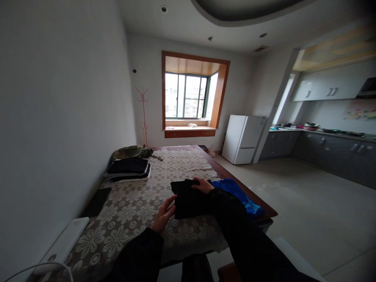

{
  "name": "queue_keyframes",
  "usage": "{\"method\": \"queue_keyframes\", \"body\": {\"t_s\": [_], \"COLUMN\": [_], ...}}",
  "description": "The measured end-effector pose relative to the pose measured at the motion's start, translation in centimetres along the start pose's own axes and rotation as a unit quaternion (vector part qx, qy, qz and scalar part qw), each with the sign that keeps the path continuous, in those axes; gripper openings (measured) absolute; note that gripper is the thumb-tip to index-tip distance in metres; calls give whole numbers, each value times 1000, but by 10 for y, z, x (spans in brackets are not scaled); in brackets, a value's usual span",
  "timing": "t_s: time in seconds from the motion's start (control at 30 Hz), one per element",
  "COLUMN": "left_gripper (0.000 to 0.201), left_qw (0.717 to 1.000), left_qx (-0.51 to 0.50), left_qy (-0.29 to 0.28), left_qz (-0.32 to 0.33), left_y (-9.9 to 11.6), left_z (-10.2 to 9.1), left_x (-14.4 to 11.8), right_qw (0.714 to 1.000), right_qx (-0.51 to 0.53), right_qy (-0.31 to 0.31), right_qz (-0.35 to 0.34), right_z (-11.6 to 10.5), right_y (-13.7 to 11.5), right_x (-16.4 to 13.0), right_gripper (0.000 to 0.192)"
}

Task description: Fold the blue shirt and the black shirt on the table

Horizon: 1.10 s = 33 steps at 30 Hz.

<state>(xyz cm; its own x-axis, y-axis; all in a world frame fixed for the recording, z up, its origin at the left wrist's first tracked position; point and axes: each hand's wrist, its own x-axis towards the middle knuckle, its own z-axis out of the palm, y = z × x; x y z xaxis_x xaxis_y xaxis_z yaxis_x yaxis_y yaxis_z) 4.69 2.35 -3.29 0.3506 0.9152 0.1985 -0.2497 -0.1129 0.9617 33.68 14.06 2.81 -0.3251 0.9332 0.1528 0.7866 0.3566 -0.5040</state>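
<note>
Your right hand presses flat on the far edge of the folded black cloth, while your left hand, fingers spread and holding nothing, touches its near-left edge on the lace-covered table.

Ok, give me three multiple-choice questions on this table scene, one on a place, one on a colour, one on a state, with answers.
1. Where is the blue garment?
A. on the fridge
B. at the table's right edge, beside the black garment
C. on the floor

2. What colour is the fridge?
A. red
B. black
C. white

3. How is the right hand?
A. flat on the black garment
B. raised overhead
C. gripping a cup

Answers: B, it lies next to the black cloth; C, its doors are white; A, the palm rests on the cloth while the left hand touches its near edge.
</note>
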Motion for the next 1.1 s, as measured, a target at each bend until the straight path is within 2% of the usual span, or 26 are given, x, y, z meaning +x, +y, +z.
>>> {"method": "queue_keyframes", "body": {"t_s": [0.1,0.17,0.23,0.3,0.43,0.5,0.57,0.63,0.7,0.73,0.8,0.9,0.97,1.03,1.1], "left_gripper": [64,62,64,68,79,86,90,89,85,83,76,65,62,61,63], "left_qw": [991,987,988,989,984,981,978,974,974,975,977,979,976,972,969], "left_qx": [-93,-94,-85,-88,-117,-127,-132,-137,-136,-130,-106,-59,-32,-7,18], "left_qy": [-24,-46,-51,-28,32,55,78,100,122,132,154,181,203,222,234], "left_qz": [-87,-120,-121,-113,-129,-137,-145,-148,-135,-124,-99,-75,-69,-71,-73], "left_y": [2,1,-2,-5,-8,-6,-3,1,4,5,5,3,2,1,2], "left_z": [2,4,7,7,4,2,0,0,1,1,1,-3,-5,-7,-7], "left_x": [-2,-5,-5,-4,-2,-2,-2,-2,-1,-1,1,2,2,2,1], "right_qw": [996,996,995,990,963,957,959,954,953,959,980,999,999,996,987], "right_qx": [78,69,38,42,164,195,161,95,48,36,24,6,0,17,90], "right_qy": [30,47,71,108,170,146,79,2,-47,-57,-56,-44,-31,-1,49], "right_qz": [-26,-34,-52,-82,-127,-156,-221,-285,-297,-276,-190,-28,45,85,120], "right_z": [2,7,15,26,64,90,112,127,131,130,124,108,96,82,69], "right_y": [-4,-11,-24,-43,-93,-115,-131,-138,-135,-130,-114,-79,-56,-36,-22], "right_x": [-5,-9,-13,-20,-59,-89,-119,-138,-145,-143,-135,-121,-113,-108,-104], "right_gripper": [26,24,24,25,14,18,17,15,30,40,52,49,46,48,52]}}
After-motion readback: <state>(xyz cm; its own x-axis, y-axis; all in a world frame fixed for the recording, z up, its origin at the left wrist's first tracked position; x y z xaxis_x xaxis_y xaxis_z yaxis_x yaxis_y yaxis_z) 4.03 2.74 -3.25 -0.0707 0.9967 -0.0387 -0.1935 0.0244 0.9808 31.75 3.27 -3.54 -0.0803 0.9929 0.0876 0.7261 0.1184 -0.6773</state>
